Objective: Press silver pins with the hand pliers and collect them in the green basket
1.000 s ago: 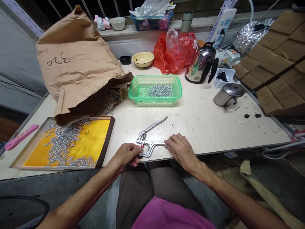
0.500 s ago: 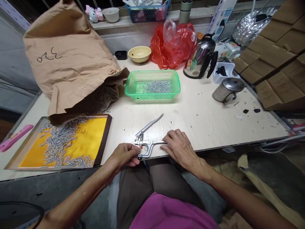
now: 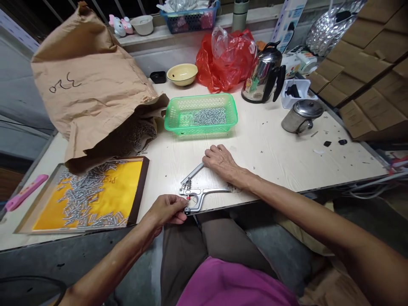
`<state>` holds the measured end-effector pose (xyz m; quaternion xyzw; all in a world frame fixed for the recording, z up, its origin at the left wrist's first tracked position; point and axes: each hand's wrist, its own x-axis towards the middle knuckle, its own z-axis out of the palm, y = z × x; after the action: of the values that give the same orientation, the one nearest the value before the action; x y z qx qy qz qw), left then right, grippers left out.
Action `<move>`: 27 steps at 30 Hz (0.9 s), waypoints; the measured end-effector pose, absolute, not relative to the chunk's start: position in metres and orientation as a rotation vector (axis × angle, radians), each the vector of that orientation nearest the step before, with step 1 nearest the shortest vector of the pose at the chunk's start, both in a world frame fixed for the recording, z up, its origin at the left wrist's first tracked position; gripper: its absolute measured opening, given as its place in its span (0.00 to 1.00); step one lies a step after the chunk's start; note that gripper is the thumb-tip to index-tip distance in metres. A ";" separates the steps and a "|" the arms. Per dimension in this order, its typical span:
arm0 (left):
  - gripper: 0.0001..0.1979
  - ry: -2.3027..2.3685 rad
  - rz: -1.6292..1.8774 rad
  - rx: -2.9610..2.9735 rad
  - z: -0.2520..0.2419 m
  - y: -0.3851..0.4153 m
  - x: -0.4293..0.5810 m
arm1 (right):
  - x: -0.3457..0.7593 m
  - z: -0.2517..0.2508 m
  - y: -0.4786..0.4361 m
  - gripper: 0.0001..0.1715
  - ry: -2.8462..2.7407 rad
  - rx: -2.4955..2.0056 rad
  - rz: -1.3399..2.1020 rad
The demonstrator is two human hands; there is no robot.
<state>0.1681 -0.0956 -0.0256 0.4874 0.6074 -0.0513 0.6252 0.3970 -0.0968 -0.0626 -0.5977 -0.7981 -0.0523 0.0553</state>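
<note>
Silver snap pliers (image 3: 197, 193) lie at the near edge of the pale wooden table (image 3: 270, 148), handles spread apart. My left hand (image 3: 167, 210) pinches at the plier jaw with its red tip; what the fingers hold is too small to name. My right hand (image 3: 219, 160) rests on the upper handle, fingers curled over its end. A yellow tray (image 3: 124, 189) with several small metal pieces lies left of the pliers. A green basket (image 3: 200, 114) holding more metal pieces stands beyond them.
A big brown paper sack (image 3: 92, 89) spills metal pieces onto the tray. At the back stand a yellow bowl (image 3: 182, 74), red plastic bag (image 3: 223, 63), steel kettle (image 3: 263, 78) and lidded metal mug (image 3: 301, 114). Cardboard (image 3: 366, 85) is stacked right. A pink tool (image 3: 24, 192) lies far left.
My right hand has left the lower handle and moved up and away onto the upper handle. My left hand stays at the jaw. The view has shifted slightly.
</note>
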 end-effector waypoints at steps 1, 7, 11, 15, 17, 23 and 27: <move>0.24 1.392 -0.114 1.120 -0.026 -0.096 0.168 | 0.399 -0.065 -0.098 0.12 -2.429 -1.800 -0.185; 0.23 1.395 -0.149 1.158 -0.026 -0.095 0.171 | 0.407 -0.070 -0.124 0.15 -2.347 -1.794 -0.316; 0.22 1.373 -0.158 1.209 -0.025 -0.095 0.173 | 0.404 -0.070 -0.135 0.14 -2.259 -1.863 -0.324; 0.20 1.346 -0.183 1.261 -0.022 -0.092 0.176 | 0.402 -0.070 -0.133 0.12 -2.198 -1.905 -0.292; 0.20 1.348 -0.199 1.253 -0.022 -0.091 0.178 | 0.403 -0.069 -0.128 0.12 -2.216 -1.895 -0.279; 0.22 1.409 -0.004 1.223 -0.030 -0.104 0.170 | 0.403 -0.066 -0.120 0.10 -2.246 -1.925 -0.209; 0.21 1.405 0.124 1.298 -0.036 -0.113 0.165 | 0.389 -0.062 -0.134 0.10 -2.137 -1.993 -0.143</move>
<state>0.1650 -0.1133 -0.0359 0.5542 0.5998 0.0529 0.5748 0.3894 -0.1342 -0.0621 -0.6773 -0.7261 -0.0486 0.1079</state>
